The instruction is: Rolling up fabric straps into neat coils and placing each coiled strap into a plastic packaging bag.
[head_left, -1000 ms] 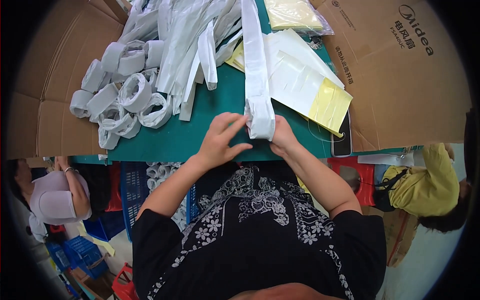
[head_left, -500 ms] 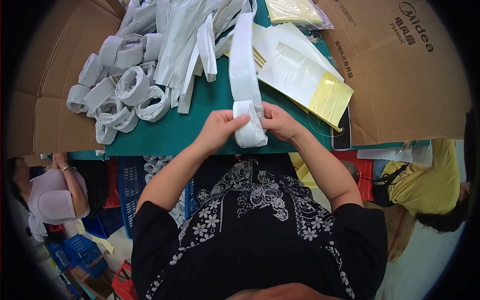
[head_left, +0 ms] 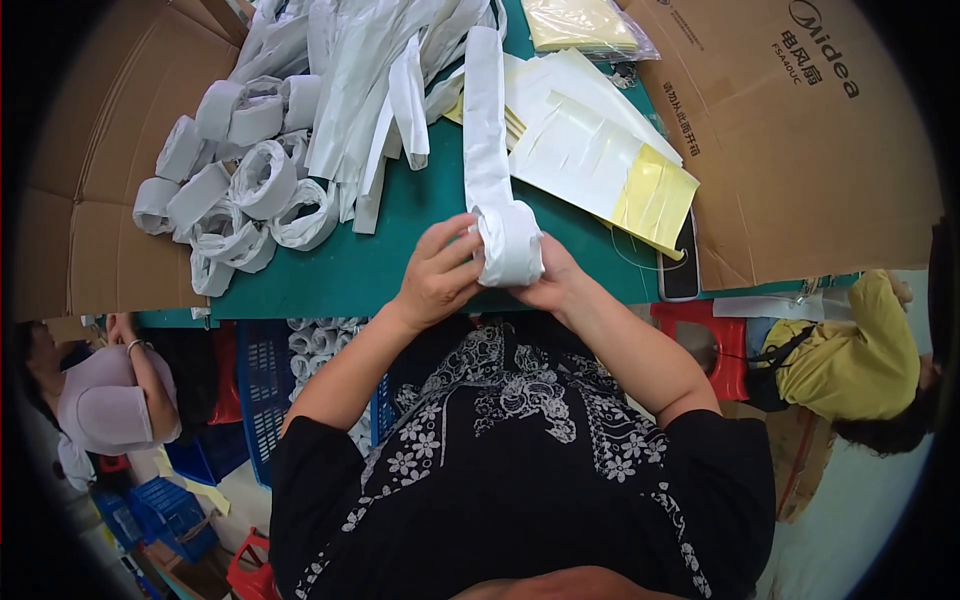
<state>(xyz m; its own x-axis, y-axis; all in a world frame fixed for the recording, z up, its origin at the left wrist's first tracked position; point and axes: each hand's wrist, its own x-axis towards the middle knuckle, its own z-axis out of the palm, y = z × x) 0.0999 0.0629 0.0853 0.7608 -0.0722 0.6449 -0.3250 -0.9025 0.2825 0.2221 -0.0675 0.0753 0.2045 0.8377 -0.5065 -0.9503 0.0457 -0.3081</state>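
Observation:
Near the table's front edge, both hands hold a partly wound roll of white strip. Its flat, unwound tail runs away from me across the green table. My left hand has its fingers against the roll's left side. My right hand is wrapped around the right and underside, some of its fingers hidden behind the roll. Finished-looking white rolls sit piled at the left. Behind them lies a heap of long loose white strips.
Yellow-and-white sheets lie to the right, with a phone beside them. A plastic-wrapped yellow pack sits farther back. Cardboard walls flank the table. A blue crate stands below; people sit left and right.
The roll has turned in my hands and more of the strip is wound up, so the tail is shorter. My left fingers have spread along the roll's side; my right hand has shifted lower.

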